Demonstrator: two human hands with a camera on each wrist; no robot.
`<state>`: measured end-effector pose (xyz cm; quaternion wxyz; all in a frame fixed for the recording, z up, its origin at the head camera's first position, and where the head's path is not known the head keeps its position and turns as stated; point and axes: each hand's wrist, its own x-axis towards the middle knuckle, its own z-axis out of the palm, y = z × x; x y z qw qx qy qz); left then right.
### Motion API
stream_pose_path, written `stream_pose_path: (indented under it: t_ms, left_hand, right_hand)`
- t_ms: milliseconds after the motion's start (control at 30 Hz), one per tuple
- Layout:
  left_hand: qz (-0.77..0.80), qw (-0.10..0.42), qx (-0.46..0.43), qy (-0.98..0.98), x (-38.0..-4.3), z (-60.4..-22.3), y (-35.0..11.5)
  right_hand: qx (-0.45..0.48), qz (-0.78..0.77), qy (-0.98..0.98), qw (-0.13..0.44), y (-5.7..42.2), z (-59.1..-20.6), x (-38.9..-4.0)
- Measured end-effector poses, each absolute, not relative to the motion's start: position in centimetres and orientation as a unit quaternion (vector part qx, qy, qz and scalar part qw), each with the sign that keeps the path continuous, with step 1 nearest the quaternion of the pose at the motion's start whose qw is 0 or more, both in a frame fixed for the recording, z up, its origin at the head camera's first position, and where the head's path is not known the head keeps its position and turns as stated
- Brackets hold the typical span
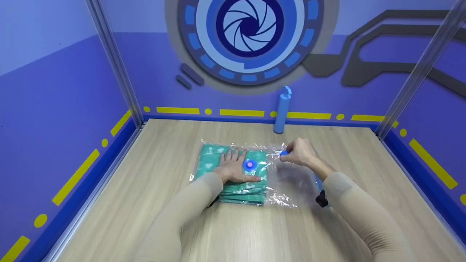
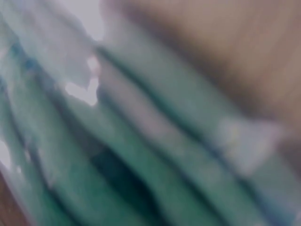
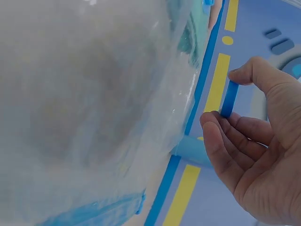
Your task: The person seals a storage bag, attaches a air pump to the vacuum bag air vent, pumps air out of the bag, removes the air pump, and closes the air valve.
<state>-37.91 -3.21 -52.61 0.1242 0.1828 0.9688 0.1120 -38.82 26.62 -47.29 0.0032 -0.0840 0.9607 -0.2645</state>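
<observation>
Folded green cloth (image 1: 211, 156) lies inside a clear plastic vacuum storage bag (image 1: 291, 182); its folds also fill the blurred left wrist view. My left hand (image 1: 233, 170) rests flat on the bag over the cloth, fingers spread. Beside that hand is a round blue valve (image 1: 250, 165) with a pink centre. My right hand (image 1: 300, 153) is above the bag's flat right part. Between its thumb and fingers it pinches a blue valve cap (image 3: 229, 99), seen edge-on in the right wrist view.
A blue hand pump (image 1: 281, 111) stands upright at the back of the wooden table (image 1: 174, 134), near the wall. Blue-purple panels (image 1: 153, 72) enclose the back and both sides. A blue strip (image 3: 103, 209) runs along the bag's right end.
</observation>
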Motion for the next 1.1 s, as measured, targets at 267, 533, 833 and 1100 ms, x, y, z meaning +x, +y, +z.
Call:
stream_pose_path:
  t_ms: [267,533,833,1100]
  left_hand:
    - [0.112,0.127,0.185,0.968,-37.8,-52.6,-3.3]
    - [0.111,0.123,0.19,0.968,-37.7,-52.5,-3.3]
    - [0.113,0.124,0.186,0.968,-37.7,-52.6,-3.2]
    - [0.117,0.122,0.189,0.967,-37.7,-52.5,-3.2]
  right_hand:
    - [-0.071,-0.24,0.968,0.0,28.1,-47.9,-38.7]
    - [-0.056,-0.242,0.969,-0.01,30.2,-47.5,-38.4]
    - [-0.026,-0.24,0.97,-0.021,33.8,-47.7,-38.3]
    - [0.021,-0.253,0.967,0.02,37.3,-48.4,-37.9]
